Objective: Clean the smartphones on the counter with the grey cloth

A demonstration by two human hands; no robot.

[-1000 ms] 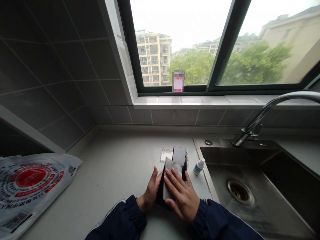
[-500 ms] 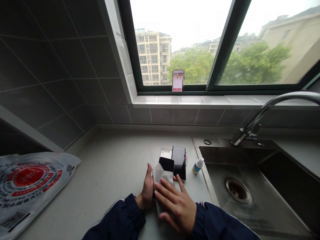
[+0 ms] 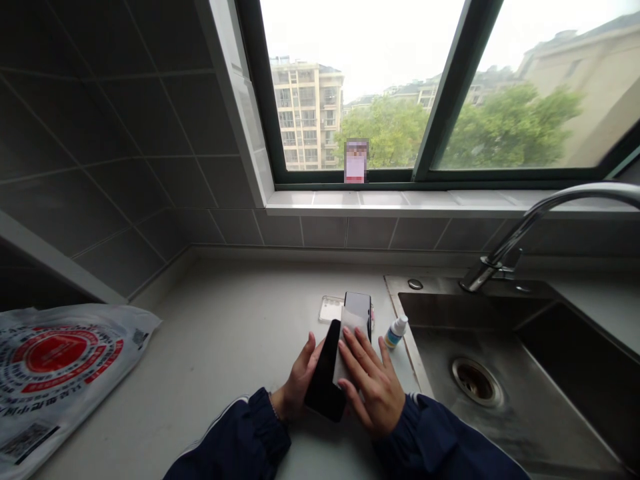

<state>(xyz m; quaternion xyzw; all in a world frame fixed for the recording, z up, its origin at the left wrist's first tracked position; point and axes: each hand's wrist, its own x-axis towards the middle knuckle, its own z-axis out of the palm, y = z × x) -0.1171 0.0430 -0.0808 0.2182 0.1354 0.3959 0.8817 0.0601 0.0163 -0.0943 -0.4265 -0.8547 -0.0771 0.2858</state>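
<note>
My left hand (image 3: 300, 380) grasps a black phone (image 3: 325, 373) near the bench's (image 3: 225, 347) sink edge; my right hand (image 3: 373, 380) presses a grey cloth (image 3: 347, 340) flat on it, fingers spread.

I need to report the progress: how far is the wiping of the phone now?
In hand: the left hand steadies the dark phone on the counter while the right hand presses a grey cloth on it. Done: the small bottle stands aside, untouched. Left: the uncovered left strip; a second phone waits behind.
</note>
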